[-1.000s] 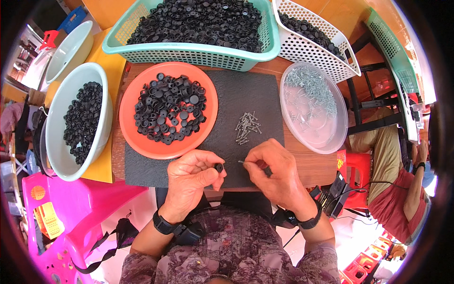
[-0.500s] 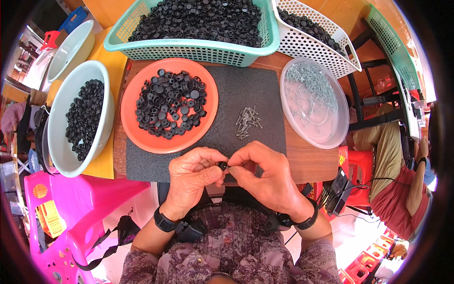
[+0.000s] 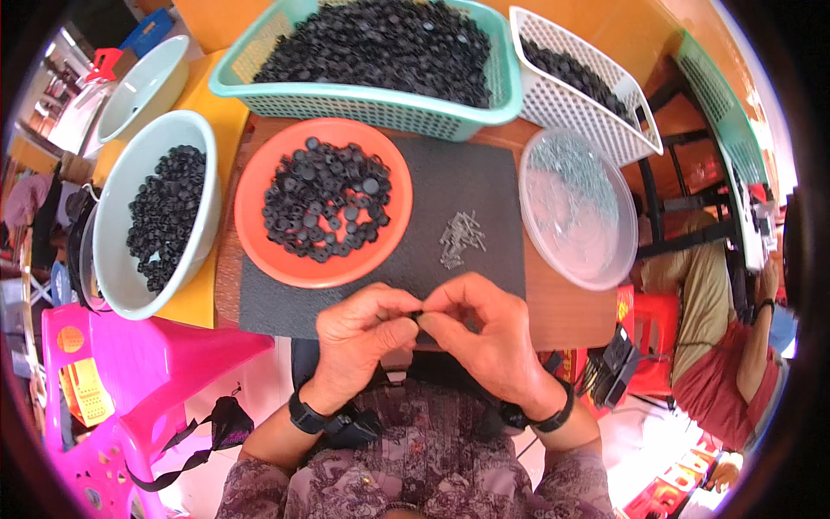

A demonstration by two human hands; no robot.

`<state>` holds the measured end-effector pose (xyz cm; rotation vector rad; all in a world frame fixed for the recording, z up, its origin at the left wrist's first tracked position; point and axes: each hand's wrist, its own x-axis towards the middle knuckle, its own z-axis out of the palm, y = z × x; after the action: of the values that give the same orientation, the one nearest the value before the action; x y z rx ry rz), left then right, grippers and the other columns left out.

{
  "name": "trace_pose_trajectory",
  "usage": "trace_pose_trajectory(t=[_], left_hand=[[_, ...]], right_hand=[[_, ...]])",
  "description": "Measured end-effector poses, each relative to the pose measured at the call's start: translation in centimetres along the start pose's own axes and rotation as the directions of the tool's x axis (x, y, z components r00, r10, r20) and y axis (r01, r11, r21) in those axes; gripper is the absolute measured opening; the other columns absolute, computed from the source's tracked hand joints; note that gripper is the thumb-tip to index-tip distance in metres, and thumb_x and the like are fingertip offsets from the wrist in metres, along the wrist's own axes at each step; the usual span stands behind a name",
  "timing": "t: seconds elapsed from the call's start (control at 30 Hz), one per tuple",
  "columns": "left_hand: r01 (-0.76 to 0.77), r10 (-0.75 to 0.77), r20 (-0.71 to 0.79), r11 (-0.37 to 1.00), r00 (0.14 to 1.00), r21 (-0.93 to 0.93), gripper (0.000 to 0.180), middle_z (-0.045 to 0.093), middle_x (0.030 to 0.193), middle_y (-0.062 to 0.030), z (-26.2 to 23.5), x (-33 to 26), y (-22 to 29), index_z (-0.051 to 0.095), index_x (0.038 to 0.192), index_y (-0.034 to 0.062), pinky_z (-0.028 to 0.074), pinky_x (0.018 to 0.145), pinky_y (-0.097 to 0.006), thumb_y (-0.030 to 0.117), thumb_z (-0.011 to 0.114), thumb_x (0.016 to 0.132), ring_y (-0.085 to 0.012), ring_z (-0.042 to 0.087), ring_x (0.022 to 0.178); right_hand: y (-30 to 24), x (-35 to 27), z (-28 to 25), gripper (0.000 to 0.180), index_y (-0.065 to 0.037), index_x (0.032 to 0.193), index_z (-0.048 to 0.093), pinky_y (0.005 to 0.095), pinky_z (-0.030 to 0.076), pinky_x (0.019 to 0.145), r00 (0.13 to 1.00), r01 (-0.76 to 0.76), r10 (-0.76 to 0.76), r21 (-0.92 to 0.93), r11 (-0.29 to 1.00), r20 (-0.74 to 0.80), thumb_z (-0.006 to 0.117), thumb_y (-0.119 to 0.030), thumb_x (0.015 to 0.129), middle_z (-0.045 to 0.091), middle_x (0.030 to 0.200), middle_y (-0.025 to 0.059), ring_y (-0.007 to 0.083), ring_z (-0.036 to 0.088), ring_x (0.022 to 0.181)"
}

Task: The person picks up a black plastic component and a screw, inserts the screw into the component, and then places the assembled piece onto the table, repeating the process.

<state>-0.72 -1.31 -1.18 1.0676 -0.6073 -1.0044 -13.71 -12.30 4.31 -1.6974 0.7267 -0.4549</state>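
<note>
Just beyond the near edge of the dark mat, my left hand (image 3: pixel 363 333) pinches a small black plastic cap (image 3: pixel 417 316) between thumb and fingers. My right hand (image 3: pixel 484 329) meets it from the other side, thumb and forefinger pressed together at the cap; whatever they grip is hidden. A small pile of screws (image 3: pixel 462 239) lies on the black mat (image 3: pixel 441 182) beyond my right hand. An orange bowl (image 3: pixel 251 233) of loose black caps stands to the left, and a clear plastic tub (image 3: pixel 575 270) of silvery screws to the right.
A green basket (image 3: pixel 363 102) and a white basket (image 3: pixel 562 112), both with black parts, stand at the back. Pale green basins (image 3: pixel 204 199) are on the left, above a pink stool (image 3: pixel 173 346). A seated person (image 3: pixel 718 355) is at the right.
The fingertips of both hands have closed more tightly around the black cap, which shows less now. The whole view has shifted slightly, with table and bowls lower in it.
</note>
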Motion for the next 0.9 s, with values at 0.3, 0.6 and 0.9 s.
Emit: trace_pose_trajectory(t=[0.3, 0.6, 0.9], left_hand=[[0.058, -0.068, -0.022, 0.948, 0.997, -0.313, 0.021, 0.066, 0.088, -0.0086, -0.7, -0.3, -0.2, 0.061, 0.109, -0.0049, 0.052, 0.061, -0.025, 0.001, 0.066, 0.089, -0.012, 0.062, 0.069], [0.059, -0.083, -0.044, 0.917, 0.996, -0.394, 0.027, 0.067, 0.084, -0.0153, -2.1, -0.7, 0.1, 0.061, 0.101, -0.0069, 0.052, 0.057, -0.032, 0.011, 0.074, 0.084, -0.0186, 0.063, 0.062], [0.061, -0.065, 0.003, 0.916, 0.998, -0.395, 0.019, 0.066, 0.085, -0.0107, -2.8, -0.7, 0.3, 0.063, 0.102, -0.0071, 0.054, 0.061, -0.025, 0.002, 0.069, 0.086, -0.0131, 0.062, 0.065]], right_hand=[[-1.7, 1.2, 0.7, 0.012, 0.002, 0.093, 0.063, 0.0222, 0.049, 0.06, 0.993, -0.03, 0.023, 0.061, 0.998, 0.112, 0.069, -0.007, 0.088, 0.067, 0.081, 0.0053, 0.0064, 0.062, 0.071], [-0.1, 7.4, 1.8, 0.015, -0.001, 0.094, 0.068, 0.0281, 0.048, 0.071, 0.943, 0.331, -0.328, -0.297, 0.896, 0.063, 0.071, -0.001, 0.079, 0.065, 0.083, 0.0045, 0.0146, 0.061, 0.079], [0.4, 10.9, 4.3, 0.016, -0.005, 0.085, 0.067, 0.0386, 0.046, 0.068, 0.788, 0.582, -0.591, -0.528, 0.618, 0.175, 0.071, 0.001, 0.07, 0.058, 0.074, 0.0078, 0.0281, 0.056, 0.077]])
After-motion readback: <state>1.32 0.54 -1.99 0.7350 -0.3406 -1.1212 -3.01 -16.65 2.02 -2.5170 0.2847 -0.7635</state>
